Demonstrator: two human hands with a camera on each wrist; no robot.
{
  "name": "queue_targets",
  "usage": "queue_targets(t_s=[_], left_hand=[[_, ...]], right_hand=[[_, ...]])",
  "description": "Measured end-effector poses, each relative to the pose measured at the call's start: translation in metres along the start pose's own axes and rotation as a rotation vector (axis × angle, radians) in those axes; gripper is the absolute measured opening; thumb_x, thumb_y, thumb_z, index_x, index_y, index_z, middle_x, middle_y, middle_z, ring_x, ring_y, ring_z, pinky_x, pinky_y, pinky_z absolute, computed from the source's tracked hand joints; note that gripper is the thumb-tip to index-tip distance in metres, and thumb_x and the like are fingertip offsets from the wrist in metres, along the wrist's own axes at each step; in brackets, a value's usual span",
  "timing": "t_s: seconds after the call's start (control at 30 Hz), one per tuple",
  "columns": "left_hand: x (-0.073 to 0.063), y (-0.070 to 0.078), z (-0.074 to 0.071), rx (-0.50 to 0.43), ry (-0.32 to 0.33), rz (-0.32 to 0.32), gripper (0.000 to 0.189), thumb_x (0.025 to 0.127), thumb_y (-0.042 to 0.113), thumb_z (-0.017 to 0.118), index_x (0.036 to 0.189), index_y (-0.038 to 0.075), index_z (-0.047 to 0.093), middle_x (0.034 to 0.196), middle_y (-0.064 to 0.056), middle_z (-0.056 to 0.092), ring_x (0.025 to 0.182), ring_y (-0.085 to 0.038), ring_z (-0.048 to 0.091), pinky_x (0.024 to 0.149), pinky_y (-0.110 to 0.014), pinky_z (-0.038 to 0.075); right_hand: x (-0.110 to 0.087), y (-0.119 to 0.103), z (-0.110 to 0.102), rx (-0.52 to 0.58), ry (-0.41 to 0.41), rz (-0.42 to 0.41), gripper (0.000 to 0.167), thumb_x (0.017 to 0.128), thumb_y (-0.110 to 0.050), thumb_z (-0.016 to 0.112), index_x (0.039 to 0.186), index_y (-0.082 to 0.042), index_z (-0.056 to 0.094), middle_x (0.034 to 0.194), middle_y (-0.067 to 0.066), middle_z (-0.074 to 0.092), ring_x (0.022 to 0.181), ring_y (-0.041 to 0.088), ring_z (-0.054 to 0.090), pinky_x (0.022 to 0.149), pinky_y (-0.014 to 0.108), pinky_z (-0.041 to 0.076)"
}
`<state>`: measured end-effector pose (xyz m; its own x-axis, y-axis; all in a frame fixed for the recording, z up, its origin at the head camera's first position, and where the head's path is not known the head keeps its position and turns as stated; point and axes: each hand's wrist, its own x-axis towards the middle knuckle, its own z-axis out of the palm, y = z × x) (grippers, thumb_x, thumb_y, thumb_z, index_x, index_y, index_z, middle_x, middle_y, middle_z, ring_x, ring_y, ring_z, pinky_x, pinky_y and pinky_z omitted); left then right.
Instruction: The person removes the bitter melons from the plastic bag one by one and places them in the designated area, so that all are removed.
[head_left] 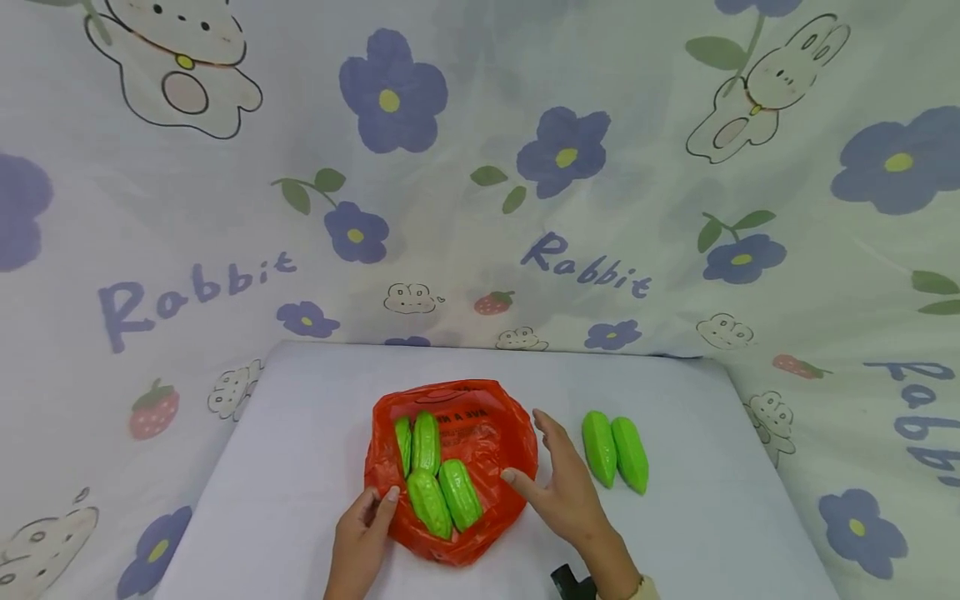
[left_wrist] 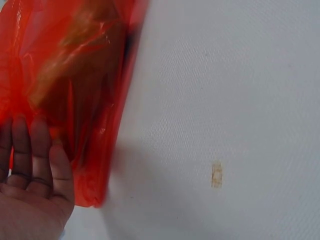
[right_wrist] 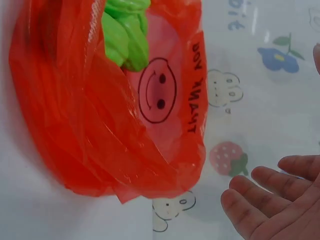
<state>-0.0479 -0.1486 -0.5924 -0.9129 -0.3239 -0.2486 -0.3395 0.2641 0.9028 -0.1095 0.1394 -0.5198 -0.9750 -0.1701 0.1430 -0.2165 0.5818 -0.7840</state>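
An open red plastic bag stands on the table with several bright green, ridged, cucumber-like vegetables inside it. My left hand holds the bag's near left rim, thumb over the edge; in the left wrist view its fingers lie along the bag's outer side. At the bag's right side is my right hand, fingers spread and nothing in them, the thumb overlapping the rim. In the right wrist view that hand appears apart from the bag, whose inside shows a printed smiling face.
Two more green vegetables lie side by side on the white table, right of my right hand. A black object shows beside the right wrist. Behind the table hangs a cloth printed with flowers and rabbits.
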Motion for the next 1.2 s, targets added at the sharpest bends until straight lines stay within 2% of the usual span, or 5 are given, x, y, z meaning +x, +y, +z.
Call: queue_targets(t_s=[0.2, 0.3, 0.63, 0.8, 1.2], left_hand=[[0.001, -0.001, 0.0, 0.027, -0.005, 0.009, 0.045, 0.105, 0.05, 0.06, 0.09, 0.009, 0.052, 0.076, -0.002, 0.047, 0.075, -0.016, 0.048, 0.063, -0.026, 0.041], [0.001, -0.001, -0.002, 0.052, 0.003, 0.006, 0.046, 0.106, 0.051, 0.059, 0.09, 0.009, 0.053, 0.075, -0.002, 0.046, 0.074, -0.016, 0.047, 0.063, -0.027, 0.04], [0.002, -0.002, 0.001, 0.024, -0.019, -0.016, 0.047, 0.105, 0.052, 0.059, 0.09, 0.008, 0.053, 0.079, -0.003, 0.048, 0.079, -0.016, 0.05, 0.065, -0.026, 0.043], [0.002, -0.003, 0.003, 0.015, -0.029, -0.016, 0.047, 0.106, 0.052, 0.059, 0.091, 0.008, 0.052, 0.081, -0.003, 0.05, 0.081, -0.016, 0.051, 0.066, -0.026, 0.044], [0.001, -0.003, 0.004, 0.009, -0.024, -0.016, 0.045, 0.105, 0.051, 0.06, 0.091, 0.008, 0.054, 0.082, -0.003, 0.051, 0.081, -0.016, 0.051, 0.066, -0.026, 0.044]], right_hand=[[0.002, 0.002, 0.013, 0.019, -0.071, -0.039, 0.098, 0.087, -0.055, 0.082, 0.162, -0.015, 0.033, 0.162, 0.004, 0.041, 0.146, 0.026, 0.043, 0.111, 0.057, 0.042], [0.005, 0.003, 0.022, 0.003, -0.129, -0.047, 0.095, 0.091, -0.055, 0.078, 0.163, -0.012, 0.032, 0.164, 0.003, 0.038, 0.149, 0.027, 0.039, 0.114, 0.057, 0.038], [0.015, 0.003, 0.043, -0.081, -0.3, -0.066, 0.069, 0.1, -0.042, 0.072, 0.155, -0.009, 0.047, 0.157, 0.008, 0.048, 0.145, 0.027, 0.046, 0.114, 0.053, 0.04], [0.017, 0.004, 0.051, -0.117, -0.362, -0.023, 0.068, 0.098, -0.04, 0.074, 0.152, -0.005, 0.05, 0.154, 0.01, 0.052, 0.142, 0.029, 0.048, 0.111, 0.053, 0.043], [0.019, 0.008, 0.062, -0.212, -0.451, 0.066, 0.066, 0.095, -0.042, 0.076, 0.146, -0.004, 0.057, 0.144, 0.01, 0.061, 0.135, 0.029, 0.056, 0.106, 0.052, 0.049]])
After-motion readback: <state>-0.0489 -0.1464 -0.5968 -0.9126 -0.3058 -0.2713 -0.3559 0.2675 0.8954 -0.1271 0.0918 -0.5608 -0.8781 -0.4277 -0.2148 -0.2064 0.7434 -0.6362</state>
